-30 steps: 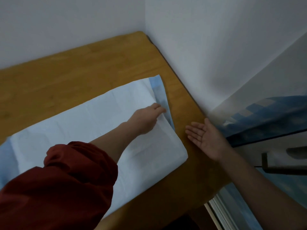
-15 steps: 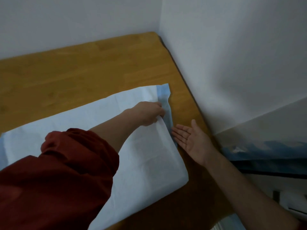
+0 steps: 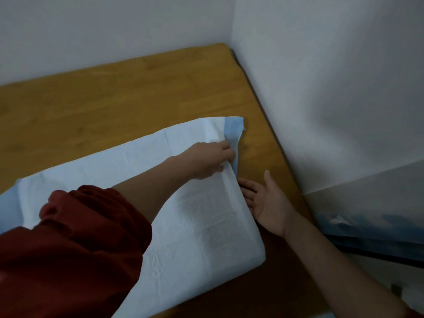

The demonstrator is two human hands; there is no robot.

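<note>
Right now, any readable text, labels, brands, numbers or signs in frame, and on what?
None legible.
The white pad, wooden table and walls carry no print.
The blue-and-white thing at the right edge: too blurred to tell whether it bears any text.

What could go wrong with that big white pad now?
The left hand pinches the pad at just one spot near its blue edge, so it might slip out or crumple. The right hand lies open, palm up, at the fold, holding nothing, so the layers could slide crooked.
</note>
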